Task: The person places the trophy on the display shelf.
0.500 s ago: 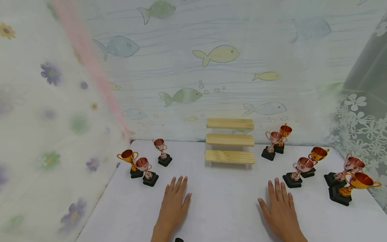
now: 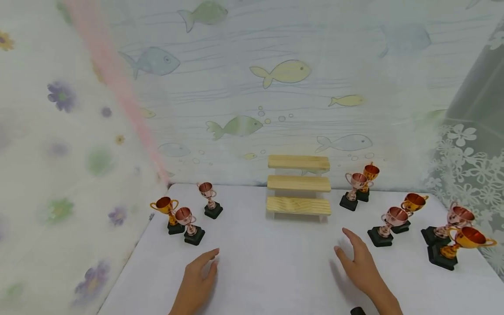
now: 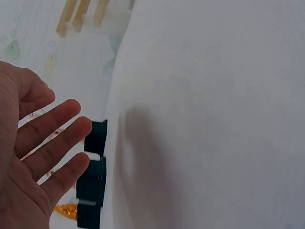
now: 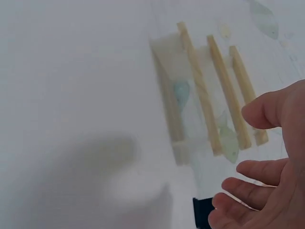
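My left hand (image 2: 197,278) is held on its side above the white table, fingers spread loosely and holding nothing. Beyond its fingertips stand a pink-copper trophy cup (image 2: 189,225), a gold trophy cup (image 2: 167,210) and another pink-copper cup (image 2: 210,201), all on black bases. In the left wrist view the fingers (image 3: 59,140) overlap those dark bases (image 3: 90,181). Over the table's right half, my empty right hand (image 2: 360,267) has its thumb apart from the fingers. Nearest to it is a pink-copper trophy (image 2: 387,225). Three wooden steps (image 2: 299,204) form a small stand at the back centre.
More gold and pink-copper trophies stand in pairs on the right, among them a front gold one (image 2: 453,247) and a back pink one (image 2: 354,190). A fish-patterned curtain (image 2: 236,87) hangs behind the table (image 2: 275,262). A black object (image 2: 357,311) shows by my right wrist.
Both hands have gone from palm-down and flat to turned on their sides. The left hand has shifted left and back toward me. Trophies and stand stay in place.
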`<state>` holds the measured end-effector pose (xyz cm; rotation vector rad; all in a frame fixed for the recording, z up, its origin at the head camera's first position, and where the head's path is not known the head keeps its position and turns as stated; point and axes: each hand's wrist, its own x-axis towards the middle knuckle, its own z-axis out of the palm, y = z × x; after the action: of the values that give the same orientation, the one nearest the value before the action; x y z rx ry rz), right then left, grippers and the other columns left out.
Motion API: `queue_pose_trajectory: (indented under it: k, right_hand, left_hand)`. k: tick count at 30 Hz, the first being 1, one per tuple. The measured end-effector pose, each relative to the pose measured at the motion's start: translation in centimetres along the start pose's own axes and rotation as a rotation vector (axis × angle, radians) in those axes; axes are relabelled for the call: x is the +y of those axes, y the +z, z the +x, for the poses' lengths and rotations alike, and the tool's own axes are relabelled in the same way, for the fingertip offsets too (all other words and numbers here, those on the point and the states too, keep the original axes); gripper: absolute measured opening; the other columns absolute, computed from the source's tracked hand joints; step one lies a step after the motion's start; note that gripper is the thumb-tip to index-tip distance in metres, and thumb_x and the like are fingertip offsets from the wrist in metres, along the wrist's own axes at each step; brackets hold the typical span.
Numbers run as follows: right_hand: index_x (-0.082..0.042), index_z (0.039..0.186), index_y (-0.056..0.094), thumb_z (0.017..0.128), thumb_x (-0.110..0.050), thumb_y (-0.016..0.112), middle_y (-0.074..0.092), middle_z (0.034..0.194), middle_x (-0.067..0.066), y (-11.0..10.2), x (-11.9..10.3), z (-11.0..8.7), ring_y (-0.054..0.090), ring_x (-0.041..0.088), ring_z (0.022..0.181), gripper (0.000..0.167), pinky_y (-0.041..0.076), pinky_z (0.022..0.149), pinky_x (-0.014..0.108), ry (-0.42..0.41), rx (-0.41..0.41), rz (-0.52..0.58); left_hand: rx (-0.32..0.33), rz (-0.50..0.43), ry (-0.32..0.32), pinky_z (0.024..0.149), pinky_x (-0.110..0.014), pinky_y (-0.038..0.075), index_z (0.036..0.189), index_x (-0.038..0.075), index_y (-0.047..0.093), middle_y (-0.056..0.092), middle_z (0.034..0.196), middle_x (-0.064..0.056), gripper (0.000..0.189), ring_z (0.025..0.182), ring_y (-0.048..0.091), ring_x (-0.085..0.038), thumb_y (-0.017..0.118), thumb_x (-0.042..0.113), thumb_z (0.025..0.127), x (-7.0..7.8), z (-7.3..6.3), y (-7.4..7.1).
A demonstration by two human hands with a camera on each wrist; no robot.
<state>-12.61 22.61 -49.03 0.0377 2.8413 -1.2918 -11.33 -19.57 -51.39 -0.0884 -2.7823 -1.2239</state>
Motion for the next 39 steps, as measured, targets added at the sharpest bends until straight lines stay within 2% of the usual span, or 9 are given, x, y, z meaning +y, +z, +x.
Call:
queue_pose_trajectory:
  k: [5, 11, 14, 19, 22, 26, 32, 36, 39]
  right_hand:
    - [0.005, 0.155, 0.028, 0.108, -0.019, 0.049, 0.033, 0.158, 0.029, -0.5, -0.2, 1.9, 0.035, 0.045, 0.143, 0.058, 0.035, 0.117, 0.060, 0.076, -0.042, 0.147]
    - [0.006, 0.157, 0.023, 0.111, -0.023, 0.039, 0.034, 0.158, 0.029, -0.5, -0.1, 4.8, 0.041, 0.040, 0.143, 0.057, 0.042, 0.115, 0.045, 0.187, -0.088, 0.382]
    - [0.006, 0.159, 0.019, 0.112, -0.027, 0.036, 0.031, 0.160, 0.028, -0.3, 0.1, 6.3, 0.038, 0.038, 0.144, 0.060, 0.043, 0.114, 0.035, 0.232, -0.109, 0.500]
    - [0.001, 0.161, 0.016, 0.112, -0.035, 0.030, 0.028, 0.163, 0.022, 0.1, 0.5, 8.2, 0.035, 0.032, 0.146, 0.062, 0.046, 0.107, 0.019, 0.284, -0.123, 0.697]
    - [0.000, 0.161, 0.016, 0.113, -0.035, 0.029, 0.026, 0.164, 0.019, 0.1, 0.2, 8.9, 0.036, 0.027, 0.146, 0.061, 0.044, 0.109, 0.020, 0.300, -0.130, 0.829]
    - [-0.001, 0.161, 0.016, 0.113, -0.031, 0.030, 0.034, 0.157, 0.014, 0.3, 0.1, 9.5, 0.046, 0.016, 0.134, 0.058, 0.043, 0.112, 0.023, 0.339, -0.113, 0.998]
    - [-0.003, 0.162, 0.018, 0.112, -0.024, 0.035, 0.051, 0.134, 0.000, 0.3, 0.3, 9.6, 0.059, 0.002, 0.110, 0.056, 0.045, 0.110, 0.023, 0.364, -0.075, 1.146]
    - [-0.004, 0.161, 0.021, 0.111, -0.021, 0.041, 0.058, 0.123, -0.008, 0.3, 0.3, 9.6, 0.062, 0.000, 0.108, 0.057, 0.043, 0.112, 0.023, 0.361, -0.070, 1.184]
    - [-0.004, 0.161, 0.021, 0.110, -0.019, 0.043, 0.056, 0.132, -0.004, 0.4, 0.3, 9.7, 0.062, -0.001, 0.106, 0.058, 0.042, 0.113, 0.023, 0.364, -0.057, 1.167]
  left_hand:
    - [0.216, 0.042, -0.022, 0.094, -0.030, 0.057, 0.122, 0.007, 0.072, 0.075, 0.112, 0.000, 0.033, 0.101, 0.068, -0.014, 0.067, -0.005, 0.092, -2.0, -1.7, -2.0]
    - [0.439, -0.022, -0.097, 0.081, 0.001, 0.044, 0.116, 0.003, 0.074, 0.077, 0.104, -0.008, 0.026, 0.090, 0.062, 0.009, 0.066, -0.005, 0.093, -3.4, -2.3, -4.5]
    - [0.454, -0.109, -0.142, 0.081, 0.000, 0.046, 0.120, 0.000, 0.072, 0.076, 0.106, -0.006, 0.025, 0.089, 0.061, 0.013, 0.064, -0.002, 0.096, -4.0, -2.2, -6.3]
    - [0.480, -0.259, -0.204, 0.079, -0.003, 0.049, 0.124, -0.005, 0.068, 0.071, 0.097, 0.020, 0.026, 0.088, 0.065, 0.011, 0.062, 0.002, 0.100, -5.2, -1.7, -8.6]
    - [0.532, -0.340, -0.213, 0.076, -0.004, 0.051, 0.123, -0.009, 0.066, 0.070, 0.092, 0.023, 0.026, 0.085, 0.067, 0.010, 0.063, -0.002, 0.097, -5.4, -1.5, -9.1]
    - [0.573, -0.453, -0.220, 0.076, -0.005, 0.052, 0.123, -0.011, 0.065, 0.072, 0.092, 0.018, 0.029, 0.084, 0.069, 0.006, 0.064, -0.008, 0.094, -5.1, -1.0, -9.2]
    - [0.529, -0.520, -0.220, 0.082, -0.006, 0.053, 0.132, -0.003, 0.061, 0.070, 0.104, 0.016, 0.036, 0.095, 0.067, 0.003, 0.063, -0.006, 0.095, -4.1, 0.3, -8.5]
    - [0.530, -0.543, -0.153, 0.086, -0.007, 0.052, 0.137, -0.001, 0.058, 0.067, 0.114, 0.012, 0.044, 0.105, 0.064, -0.001, 0.065, -0.006, 0.094, -3.4, 1.4, -7.9]
    - [0.537, -0.554, -0.083, 0.089, -0.008, 0.051, 0.141, -0.001, 0.054, 0.064, 0.121, 0.008, 0.052, 0.112, 0.060, -0.007, 0.069, -0.009, 0.091, -3.0, 2.3, -7.6]
